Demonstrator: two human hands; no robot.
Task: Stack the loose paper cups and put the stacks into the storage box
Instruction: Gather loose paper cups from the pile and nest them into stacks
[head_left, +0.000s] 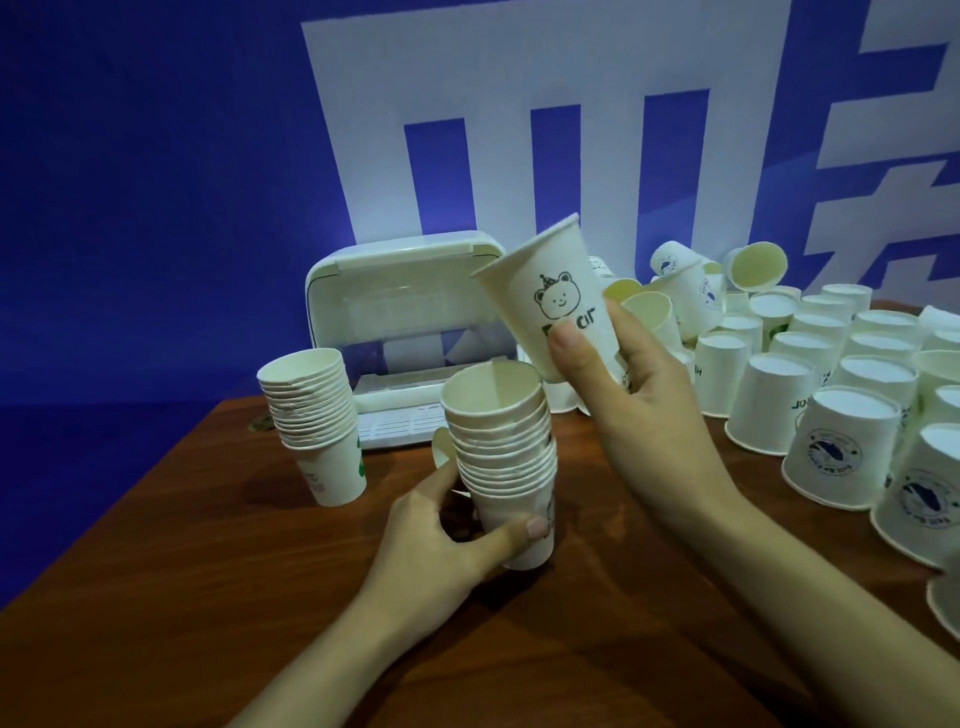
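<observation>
My left hand (441, 535) grips the lower part of a stack of white paper cups (498, 447), held upright just above the brown table (171, 519). My right hand (634, 379) holds a single white cup with a bear drawing (550, 291), mouth up and tilted left, above and to the right of that stack. A second stack of cups (317, 421) stands on the table at the left. Behind both stacks sits the white storage box (395, 291), its lid raised and its grated tray showing.
Several loose cups (826, 410) stand upside down over the right side of the table, and more lie tumbled in a pile (691, 291) at the back right. A blue and white wall rises behind. The table's left edge runs diagonally near the left stack.
</observation>
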